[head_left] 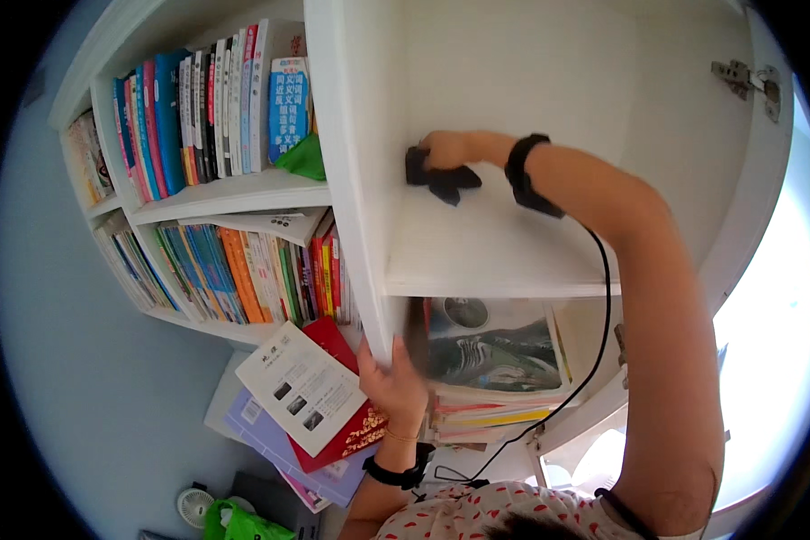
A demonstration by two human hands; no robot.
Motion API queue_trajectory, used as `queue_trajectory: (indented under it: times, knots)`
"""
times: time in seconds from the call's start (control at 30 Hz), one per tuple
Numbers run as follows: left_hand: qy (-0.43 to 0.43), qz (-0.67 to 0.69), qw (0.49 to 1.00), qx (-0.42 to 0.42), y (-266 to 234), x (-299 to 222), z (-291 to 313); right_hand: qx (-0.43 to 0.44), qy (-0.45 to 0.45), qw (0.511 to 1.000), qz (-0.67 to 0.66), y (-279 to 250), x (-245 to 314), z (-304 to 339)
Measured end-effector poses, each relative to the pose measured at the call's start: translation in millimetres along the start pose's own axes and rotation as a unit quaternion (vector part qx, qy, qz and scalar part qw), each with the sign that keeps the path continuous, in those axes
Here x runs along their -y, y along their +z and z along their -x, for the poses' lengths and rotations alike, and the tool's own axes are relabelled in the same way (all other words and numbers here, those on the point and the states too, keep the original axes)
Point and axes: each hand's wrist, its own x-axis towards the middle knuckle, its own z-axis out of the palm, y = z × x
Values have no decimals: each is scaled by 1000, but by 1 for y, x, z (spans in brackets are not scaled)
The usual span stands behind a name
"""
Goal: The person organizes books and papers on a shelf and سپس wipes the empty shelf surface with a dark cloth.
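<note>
My right hand (450,150) reaches deep into the white cabinet compartment, its fingers closed on a dark cloth (457,184). The cloth is bunched against the compartment's left wall, just above the shelf board (504,261), and a loose end hangs down. Lower down, my left hand (398,385) grips the front edge of the white upright panel (344,144), thumb and fingers on either side of it. Some of the left fingers are hidden behind the panel. Both wrists wear black straps, and a thin black cable (600,342) runs from the right one.
Upright books (220,108) fill the shelves at left, with a green cloth (304,159) on one edge. A loose stack with a white booklet (301,389) lies beside my left hand. Below the shelf are papers and a landscape picture (495,346). The hinged door (765,180) stands open at right.
</note>
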Motion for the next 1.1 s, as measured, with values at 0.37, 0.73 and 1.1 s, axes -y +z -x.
queue_trajectory:
  times: [0.37, 0.73, 1.1]
  knots:
    - [35, -45, 998, 3, -3, -1, 1, 5, -127, 992, -14, 15, 69, 107]
    - [31, -28, 999, 2, 2, 10, 2, 106, -222, 963, -110, -23, 91, 170]
    - [60, -81, 995, 10, -1, 7, 9, 57, -36, 993, 97, -3, 4, 48]
